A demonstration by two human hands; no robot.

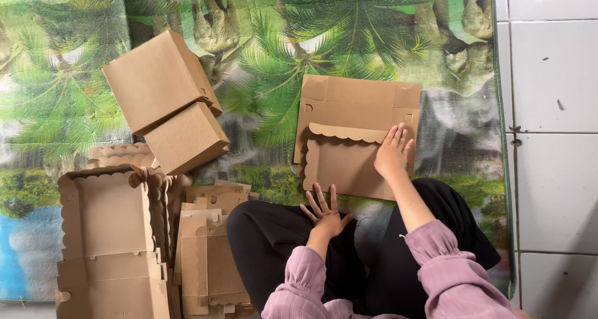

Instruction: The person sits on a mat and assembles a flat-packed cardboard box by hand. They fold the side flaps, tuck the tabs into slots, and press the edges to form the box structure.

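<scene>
on palm-print mat (75, 82), flat cardboard box (358, 116)

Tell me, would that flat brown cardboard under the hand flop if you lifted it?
The flat cardboard sheet would probably bend along its folds, since one scalloped flap already lies doubled over. It looks thin, so likely light. The right hand pressing it suggests it may slide on the mat.
</scene>
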